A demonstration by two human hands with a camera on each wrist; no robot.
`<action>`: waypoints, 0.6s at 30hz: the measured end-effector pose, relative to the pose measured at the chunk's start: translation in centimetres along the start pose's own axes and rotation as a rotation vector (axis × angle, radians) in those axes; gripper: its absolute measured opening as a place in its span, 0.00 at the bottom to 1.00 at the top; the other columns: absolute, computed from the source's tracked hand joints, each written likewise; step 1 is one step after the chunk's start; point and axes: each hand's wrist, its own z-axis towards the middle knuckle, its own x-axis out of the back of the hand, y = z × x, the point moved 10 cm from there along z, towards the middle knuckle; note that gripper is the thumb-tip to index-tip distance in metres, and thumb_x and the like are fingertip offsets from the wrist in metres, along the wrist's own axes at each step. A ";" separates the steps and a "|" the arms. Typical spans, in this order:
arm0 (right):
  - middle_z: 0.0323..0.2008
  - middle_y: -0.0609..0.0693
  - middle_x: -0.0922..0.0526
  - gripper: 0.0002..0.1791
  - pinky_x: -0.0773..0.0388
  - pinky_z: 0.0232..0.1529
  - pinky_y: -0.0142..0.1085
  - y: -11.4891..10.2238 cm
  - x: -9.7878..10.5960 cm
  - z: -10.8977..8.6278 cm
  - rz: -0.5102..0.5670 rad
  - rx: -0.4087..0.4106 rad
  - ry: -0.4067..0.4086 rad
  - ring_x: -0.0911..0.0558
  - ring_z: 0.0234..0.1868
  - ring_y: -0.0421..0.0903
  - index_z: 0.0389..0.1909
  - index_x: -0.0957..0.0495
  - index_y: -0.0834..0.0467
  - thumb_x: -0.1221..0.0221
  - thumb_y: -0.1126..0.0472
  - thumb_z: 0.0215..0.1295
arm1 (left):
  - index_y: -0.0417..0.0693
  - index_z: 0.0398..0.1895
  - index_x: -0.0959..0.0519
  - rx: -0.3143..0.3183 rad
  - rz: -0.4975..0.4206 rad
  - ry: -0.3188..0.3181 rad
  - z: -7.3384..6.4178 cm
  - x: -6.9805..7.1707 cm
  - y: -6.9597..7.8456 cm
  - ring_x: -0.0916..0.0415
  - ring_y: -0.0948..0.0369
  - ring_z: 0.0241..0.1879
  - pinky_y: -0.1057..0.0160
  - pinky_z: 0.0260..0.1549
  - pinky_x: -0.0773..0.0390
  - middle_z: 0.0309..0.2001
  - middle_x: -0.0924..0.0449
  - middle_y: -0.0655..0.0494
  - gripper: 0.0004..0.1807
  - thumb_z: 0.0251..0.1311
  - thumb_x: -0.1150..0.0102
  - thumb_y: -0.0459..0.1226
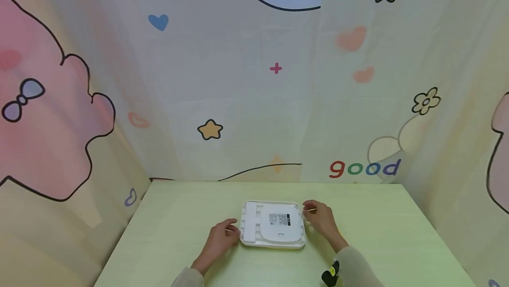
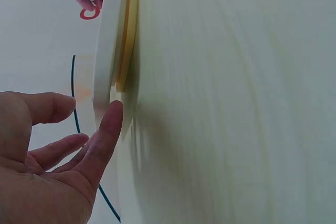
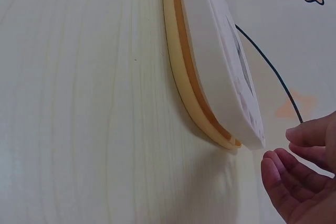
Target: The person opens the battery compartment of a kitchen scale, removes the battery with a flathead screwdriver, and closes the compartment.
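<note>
A flat white rectangular device (image 1: 254,243) with rounded corners lies on the table, its underside-like face up. That face has a raised rounded panel (image 1: 270,233) with a printed label, and a long strip (image 1: 250,223) along the left side. In the right wrist view a yellow-orange layer (image 3: 181,61) shows beneath the white body (image 3: 210,61). My left hand (image 1: 222,237) is at the device's left edge, fingers loosely extended, one fingertip right at its corner in the left wrist view. My right hand (image 1: 321,217) hovers beside the upper right corner, its fingers loosely bent with nothing between them.
The pale wooden table (image 1: 179,207) reaches back to a printed curtain (image 1: 246,79), with more curtain along both sides. A small black item with a yellow mark (image 1: 331,274) is by the right sleeve (image 1: 355,265).
</note>
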 end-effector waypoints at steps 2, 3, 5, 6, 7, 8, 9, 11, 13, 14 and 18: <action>0.42 0.55 0.14 0.14 0.18 0.43 0.43 -0.3 0.0 -0.5 -0.013 0.013 0.002 0.16 0.42 0.50 0.49 0.19 0.62 0.38 0.65 0.62 | 0.30 0.62 0.29 0.009 -0.024 0.003 0.2 0.1 0.0 0.16 0.52 0.43 0.64 0.31 0.16 0.46 0.20 0.39 0.24 0.63 0.42 0.30; 0.42 0.55 0.14 0.14 0.18 0.44 0.43 -0.5 0.0 -0.7 -0.020 0.018 0.001 0.16 0.42 0.50 0.49 0.19 0.61 0.38 0.65 0.63 | 0.31 0.63 0.30 0.014 -0.031 0.003 0.4 0.2 0.0 0.16 0.50 0.44 0.64 0.32 0.16 0.47 0.20 0.38 0.25 0.63 0.43 0.30; 0.43 0.54 0.14 0.14 0.18 0.45 0.44 -1.1 0.1 -1.3 -0.022 0.035 0.003 0.16 0.43 0.50 0.49 0.19 0.60 0.38 0.65 0.62 | 0.32 0.65 0.31 0.035 -0.044 0.009 0.7 0.2 -0.2 0.17 0.50 0.46 0.64 0.34 0.16 0.50 0.22 0.37 0.26 0.63 0.44 0.30; 0.43 0.54 0.14 0.14 0.18 0.45 0.43 -1.5 0.1 -1.5 -0.018 0.045 0.002 0.16 0.43 0.49 0.49 0.18 0.60 0.37 0.64 0.62 | 0.33 0.65 0.32 0.036 -0.043 0.014 0.8 0.2 -0.2 0.17 0.49 0.46 0.63 0.34 0.16 0.52 0.23 0.37 0.26 0.62 0.44 0.29; 0.43 0.53 0.14 0.14 0.18 0.44 0.43 -1.9 0.1 -1.8 -0.016 0.063 0.002 0.16 0.43 0.49 0.49 0.18 0.60 0.37 0.65 0.62 | 0.34 0.65 0.32 0.038 -0.034 0.020 0.9 0.3 -0.2 0.17 0.49 0.47 0.63 0.34 0.16 0.53 0.23 0.37 0.27 0.62 0.44 0.29; 0.43 0.53 0.14 0.14 0.18 0.44 0.42 -2.3 0.1 -2.1 -0.014 0.080 0.000 0.16 0.43 0.49 0.49 0.18 0.60 0.37 0.65 0.62 | 0.34 0.66 0.32 0.042 -0.031 0.025 1.0 0.3 -0.2 0.18 0.49 0.47 0.63 0.35 0.16 0.54 0.24 0.37 0.27 0.62 0.44 0.29; 0.43 0.53 0.15 0.14 0.17 0.43 0.41 -2.7 0.1 -2.4 -0.014 0.095 -0.001 0.16 0.42 0.48 0.49 0.18 0.59 0.37 0.65 0.62 | 0.35 0.66 0.32 0.048 -0.028 0.028 1.1 0.3 -0.2 0.18 0.49 0.47 0.62 0.35 0.16 0.54 0.24 0.37 0.27 0.62 0.44 0.29; 0.43 0.52 0.15 0.14 0.17 0.42 0.38 -3.5 0.1 -3.0 -0.013 0.130 0.002 0.17 0.41 0.47 0.49 0.18 0.59 0.36 0.65 0.62 | 0.36 0.67 0.33 0.061 -0.027 0.031 1.4 0.2 -0.3 0.18 0.50 0.48 0.61 0.36 0.16 0.55 0.24 0.37 0.27 0.63 0.45 0.30; 0.43 0.52 0.15 0.14 0.17 0.41 0.37 -4.2 0.1 -3.5 -0.022 0.162 0.001 0.17 0.41 0.46 0.48 0.18 0.58 0.36 0.66 0.61 | 0.37 0.68 0.34 0.076 -0.033 0.032 1.6 0.1 -0.5 0.18 0.51 0.47 0.61 0.36 0.16 0.55 0.23 0.38 0.27 0.64 0.45 0.31; 0.43 0.52 0.15 0.14 0.17 0.41 0.36 -4.4 0.1 -3.8 -0.027 0.168 -0.002 0.17 0.41 0.46 0.48 0.18 0.57 0.36 0.66 0.61 | 0.37 0.68 0.34 0.089 -0.047 0.033 1.7 0.0 -0.6 0.18 0.51 0.47 0.60 0.36 0.16 0.55 0.23 0.38 0.28 0.64 0.45 0.31; 0.45 0.50 0.15 0.15 0.19 0.41 0.35 -5.0 -0.3 -4.4 -0.075 0.195 -0.008 0.18 0.42 0.46 0.49 0.18 0.55 0.35 0.65 0.60 | 0.37 0.68 0.34 0.132 -0.091 0.045 2.1 -0.1 -1.3 0.18 0.55 0.43 0.60 0.35 0.16 0.54 0.23 0.37 0.29 0.63 0.45 0.30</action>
